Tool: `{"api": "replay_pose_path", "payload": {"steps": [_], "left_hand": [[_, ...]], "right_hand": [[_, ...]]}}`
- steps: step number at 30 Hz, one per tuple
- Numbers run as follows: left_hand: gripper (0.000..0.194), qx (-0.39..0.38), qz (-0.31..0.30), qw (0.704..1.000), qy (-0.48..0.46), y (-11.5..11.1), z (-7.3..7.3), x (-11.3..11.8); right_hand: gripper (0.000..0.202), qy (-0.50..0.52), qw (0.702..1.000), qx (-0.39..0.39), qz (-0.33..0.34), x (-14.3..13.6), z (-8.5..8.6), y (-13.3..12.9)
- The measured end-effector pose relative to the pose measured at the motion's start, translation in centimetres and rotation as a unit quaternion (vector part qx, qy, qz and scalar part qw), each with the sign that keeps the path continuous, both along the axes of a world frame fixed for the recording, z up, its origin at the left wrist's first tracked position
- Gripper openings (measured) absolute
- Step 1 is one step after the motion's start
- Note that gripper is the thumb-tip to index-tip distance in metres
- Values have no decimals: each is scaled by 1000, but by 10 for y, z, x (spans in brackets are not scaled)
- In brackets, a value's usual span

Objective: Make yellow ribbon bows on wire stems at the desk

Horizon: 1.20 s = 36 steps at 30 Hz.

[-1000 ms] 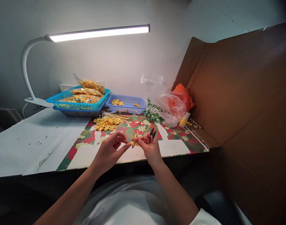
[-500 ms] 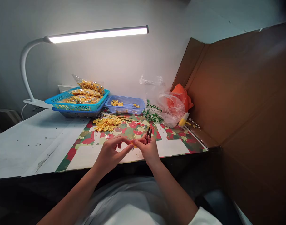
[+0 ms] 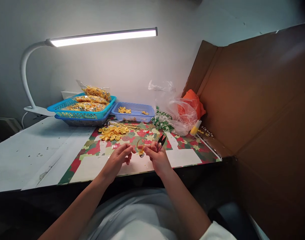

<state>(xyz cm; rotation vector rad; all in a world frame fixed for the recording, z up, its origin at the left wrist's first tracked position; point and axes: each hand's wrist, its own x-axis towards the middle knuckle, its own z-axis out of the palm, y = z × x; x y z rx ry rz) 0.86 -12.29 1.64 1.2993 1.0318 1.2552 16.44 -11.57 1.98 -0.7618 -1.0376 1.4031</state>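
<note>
Pinched in my right hand (image 3: 158, 159) is a small loop of yellow cord (image 3: 138, 142) with a yellow bow and a round silver bell (image 3: 142, 155) at its lower end. The same hand also keeps a pair of thread snips (image 3: 161, 141) in its grasp, dark blades pointing up and slightly apart. Just left of the loop, my left hand (image 3: 120, 160) is open, fingers loosely bent and apart from the loop. Behind it lies a pile of yellow fabric bows (image 3: 114, 133), with several thin yellow cords (image 3: 129, 126) beyond.
Stacked blue baskets (image 3: 80, 114) hold bagged yellow pieces. A shallow lilac basket (image 3: 135, 116) has a few bows in it. Plastic bags (image 3: 177, 113), a yellow-and-white tube (image 3: 195, 127) and small bells (image 3: 207, 132) lie by the cardboard wall (image 3: 262, 93). A lamp (image 3: 105, 37) hangs overhead.
My left hand has let go of the piece and drawn back left. The loop now stands up in my right hand, and the snips' blades have spread apart.
</note>
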Motion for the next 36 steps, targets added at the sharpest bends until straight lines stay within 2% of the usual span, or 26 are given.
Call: {"api": "replay_pose_path", "payload": {"steps": [4,6,8,12,16,19,24,31,36], "left_hand": [[40,-153,-112,979,-77,3,-2,-1],[40,-169,-137,970,-107,4,-3,0],[38,-145,-112,976,-121,5,-4,1],[35,-68,-36,993,-91,6,-7,2],[33,1,32,997,-68,4,-9,4],[32,20,62,996,-66,2,-9,6],[30,36,68,996,-46,3,-13,7],[30,42,36,998,-7,7,-14,3],[32,52,-9,992,117,20,-6,-4]], "right_hand": [[58,-20,997,64,24,2,-1,5],[56,-28,996,74,38,3,-4,10],[55,-38,995,77,51,4,-7,14],[49,-47,994,89,52,8,-13,16],[42,-79,984,159,-10,8,-16,8],[45,-118,971,200,-64,5,-18,3],[35,-97,971,190,-110,0,-28,7],[41,-116,971,154,-144,-5,-37,14],[38,-125,970,149,-143,-6,-41,18]]}}
